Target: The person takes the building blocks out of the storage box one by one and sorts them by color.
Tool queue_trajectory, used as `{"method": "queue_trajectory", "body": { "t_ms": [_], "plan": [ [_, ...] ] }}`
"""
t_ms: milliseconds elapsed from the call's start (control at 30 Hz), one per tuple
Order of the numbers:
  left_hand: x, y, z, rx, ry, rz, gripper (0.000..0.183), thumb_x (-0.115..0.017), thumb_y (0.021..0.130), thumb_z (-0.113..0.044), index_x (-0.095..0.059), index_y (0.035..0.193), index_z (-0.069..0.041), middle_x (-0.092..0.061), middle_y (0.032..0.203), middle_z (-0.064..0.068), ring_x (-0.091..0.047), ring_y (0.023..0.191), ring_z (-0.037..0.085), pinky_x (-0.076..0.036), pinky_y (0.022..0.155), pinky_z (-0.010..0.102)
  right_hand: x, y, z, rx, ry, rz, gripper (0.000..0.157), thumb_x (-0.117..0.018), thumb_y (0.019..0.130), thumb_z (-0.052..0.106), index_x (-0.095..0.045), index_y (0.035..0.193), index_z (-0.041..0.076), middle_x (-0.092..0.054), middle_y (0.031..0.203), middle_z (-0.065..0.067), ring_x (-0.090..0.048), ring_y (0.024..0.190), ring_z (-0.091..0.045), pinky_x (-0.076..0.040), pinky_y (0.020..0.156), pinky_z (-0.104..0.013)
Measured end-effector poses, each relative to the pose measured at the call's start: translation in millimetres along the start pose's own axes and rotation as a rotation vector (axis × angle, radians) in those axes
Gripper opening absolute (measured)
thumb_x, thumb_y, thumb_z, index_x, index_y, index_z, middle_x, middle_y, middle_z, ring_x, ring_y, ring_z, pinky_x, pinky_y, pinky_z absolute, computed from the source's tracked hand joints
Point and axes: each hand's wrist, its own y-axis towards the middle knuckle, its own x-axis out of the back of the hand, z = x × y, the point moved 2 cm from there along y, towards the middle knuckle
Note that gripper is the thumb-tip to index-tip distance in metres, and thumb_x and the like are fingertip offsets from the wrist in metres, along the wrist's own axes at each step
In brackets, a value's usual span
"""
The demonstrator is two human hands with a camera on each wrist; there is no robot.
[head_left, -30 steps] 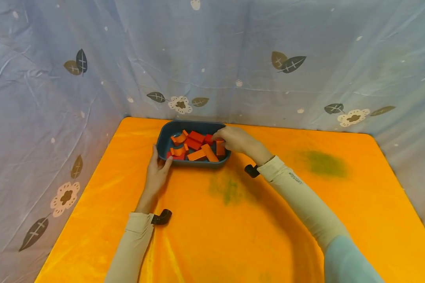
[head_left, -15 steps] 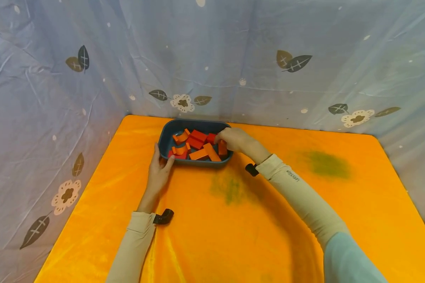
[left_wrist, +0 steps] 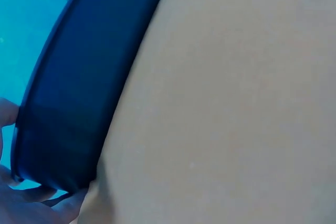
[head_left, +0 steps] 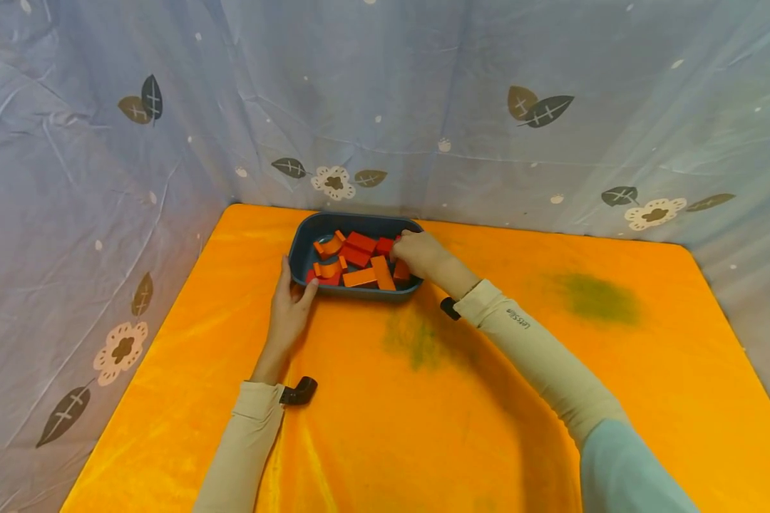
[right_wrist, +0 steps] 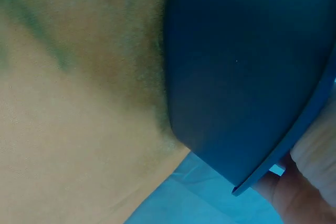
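head view: one blue-grey bin (head_left: 359,293) sits on the table (head_left: 385,427) against its far edge, nearer the far left corner than the far right one. five orange pieces show in it: two arches (head_left: 329,270) toward the bin's left end, two bars (head_left: 359,278) touching near its near side, and one orange block (head_left: 401,271) at its right end, partly covered. of the red blocks (head_left: 362,241), one lies under the nearer arch, one or two (i cannot tell) lie in the middle toward the far side, and a small one is just right of those; a sliver of red also shows beside the right hand (head_left: 428,256).

two hands are at the bin. the left hand (head_left: 289,310) grips its near left corner, thumb on the near rim, the other fingers round the outer wall; the left wrist view shows those fingers against the wall too. the right hand reaches over the right end, fingers bent down inside; whether they are clamped on a block i cannot tell.

two sleeves (head_left: 244,445) are pale, the right one pale blue higher up, and each wrist has one black mount (head_left: 299,391). at least two green stains (head_left: 597,298) mark the table. behind it hangs a grey-blue curtain (head_left: 385,71) with three flowers and ten large leaves in view.
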Motion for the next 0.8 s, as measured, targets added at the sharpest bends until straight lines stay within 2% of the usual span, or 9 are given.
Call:
{"method": "queue_trajectory", "body": {
  "t_ms": [133,400,600,800],
  "plan": [
    [-1.0,6.5,19.3,-0.024,0.019,-0.020,0.079,-0.055,0.102,-0.020,0.001,0.158,-0.012,-0.004,0.164,0.009,-0.023,0.146,0.025,-0.030,0.114,0.047,1.2,-1.7,-0.8,0.008,-0.007,-0.009,0.028,-0.064,0.091,-0.003,-0.075,0.112,0.012,-0.072,0.111,-0.004,-0.057,0.110,-0.026,-0.053,0.088,-0.038],
    [-3.3,7.0,19.2,-0.012,0.000,-0.036,0.080,-0.056,0.101,-0.019,-0.001,0.158,-0.014,-0.006,0.164,0.008,-0.026,0.145,0.025,-0.030,0.114,0.044,7.4,-6.8,-6.3,0.023,-0.022,-0.009,0.029,-0.068,0.088,-0.004,-0.076,0.111,0.011,-0.072,0.107,-0.006,-0.055,0.101,-0.028,-0.048,0.093,-0.038],
    [-3.0,7.1,20.2,-0.024,0.015,-0.039,0.081,-0.056,0.101,-0.021,0.000,0.158,-0.011,-0.004,0.164,0.011,-0.024,0.145,0.024,-0.030,0.114,0.045,13.7,-12.5,-12.2,0.021,0.079,-0.016,0.034,-0.067,0.084,-0.008,-0.074,0.113,0.008,-0.069,0.114,-0.009,-0.060,0.109,-0.029,-0.047,0.099,-0.041],
    [-2.7,4.4,20.8,-0.011,0.032,-0.035,0.081,-0.056,0.101,-0.022,0.001,0.158,-0.011,-0.004,0.164,0.009,-0.024,0.145,0.027,-0.029,0.114,0.046,18.9,-18.6,-12.7,0.060,0.155,-0.049,0.028,-0.070,0.087,0.002,-0.072,0.114,0.007,-0.068,0.114,-0.011,-0.063,0.102,-0.029,-0.052,0.092,-0.041]
  ]
}}
